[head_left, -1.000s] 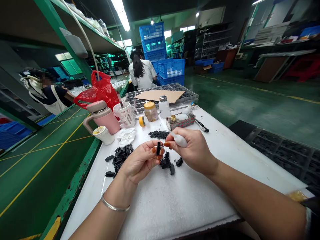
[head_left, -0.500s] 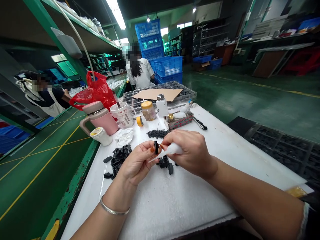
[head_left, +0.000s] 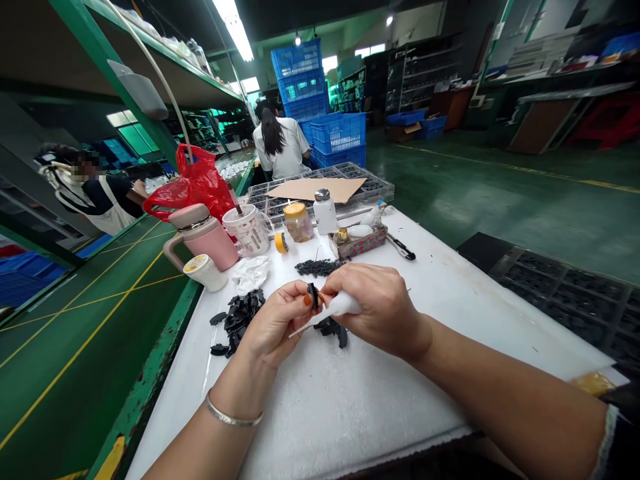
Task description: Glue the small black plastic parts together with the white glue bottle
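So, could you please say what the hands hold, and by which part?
The left hand pinches a small black piece, exact spot partly hidden. The right hand holds a white squeeze bottle by its rounded body; whether it holds more is unclear.

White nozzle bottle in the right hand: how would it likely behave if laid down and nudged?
The white nozzle bottle would probably roll, as its visible body looks rounded. It is likely light, being small enough to tuck inside the right hand. Its long, thin tip may bend easily.
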Action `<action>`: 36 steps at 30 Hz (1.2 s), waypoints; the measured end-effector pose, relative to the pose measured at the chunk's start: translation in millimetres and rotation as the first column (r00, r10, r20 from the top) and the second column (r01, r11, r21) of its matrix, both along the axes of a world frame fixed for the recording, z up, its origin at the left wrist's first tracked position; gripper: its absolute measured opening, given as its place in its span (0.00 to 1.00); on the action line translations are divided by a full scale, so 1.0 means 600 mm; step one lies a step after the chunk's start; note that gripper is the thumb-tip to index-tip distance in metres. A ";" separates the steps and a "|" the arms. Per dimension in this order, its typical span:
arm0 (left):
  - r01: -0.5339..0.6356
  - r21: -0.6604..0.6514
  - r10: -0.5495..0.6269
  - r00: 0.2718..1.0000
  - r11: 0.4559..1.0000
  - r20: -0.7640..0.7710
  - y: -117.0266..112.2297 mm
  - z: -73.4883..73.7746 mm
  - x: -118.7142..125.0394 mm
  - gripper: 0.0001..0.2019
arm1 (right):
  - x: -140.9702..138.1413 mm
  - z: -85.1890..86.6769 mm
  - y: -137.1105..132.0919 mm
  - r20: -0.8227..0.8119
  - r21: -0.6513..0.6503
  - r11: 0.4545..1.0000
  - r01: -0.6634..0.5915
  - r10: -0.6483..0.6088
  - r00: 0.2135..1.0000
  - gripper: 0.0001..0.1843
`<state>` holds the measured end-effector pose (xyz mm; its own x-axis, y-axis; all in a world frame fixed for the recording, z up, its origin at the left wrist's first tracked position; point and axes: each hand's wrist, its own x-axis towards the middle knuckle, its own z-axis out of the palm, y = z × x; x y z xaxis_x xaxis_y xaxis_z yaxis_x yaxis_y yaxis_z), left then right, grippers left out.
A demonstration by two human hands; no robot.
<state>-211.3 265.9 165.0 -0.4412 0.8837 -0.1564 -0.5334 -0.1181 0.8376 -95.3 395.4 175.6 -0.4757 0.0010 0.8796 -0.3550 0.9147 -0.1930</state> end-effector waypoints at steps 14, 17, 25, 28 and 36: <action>-0.098 0.056 0.097 0.995 0.994 0.023 -0.005 0.008 -0.012 0.13 | -0.002 0.019 0.041 0.362 -0.572 0.785 0.239 -0.019 0.932 0.07; -0.179 0.109 0.177 0.984 0.978 0.029 -0.013 0.012 -0.028 0.12 | -0.019 0.003 0.068 0.744 -0.439 0.826 0.355 0.112 0.659 0.06; -0.231 0.214 0.224 0.973 0.949 0.059 -0.029 0.026 -0.050 0.12 | -0.029 -0.023 0.095 0.873 -0.110 0.892 0.439 -0.124 0.471 0.06; -0.202 0.230 0.188 0.979 0.952 0.080 -0.030 0.029 -0.047 0.12 | -0.025 -0.022 0.114 0.872 -0.032 0.877 0.480 -0.210 0.442 0.07; -0.136 0.348 0.091 0.985 0.927 0.144 -0.039 0.034 -0.036 0.14 | -0.023 -0.019 0.122 0.874 0.024 0.880 0.474 -0.249 0.418 0.08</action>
<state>-233.2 242.6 185.1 -0.5393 0.8362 0.0994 -0.5949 -0.4619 0.6578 -109.1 468.4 164.4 -0.8798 0.4751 0.0118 0.4351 0.8152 -0.3822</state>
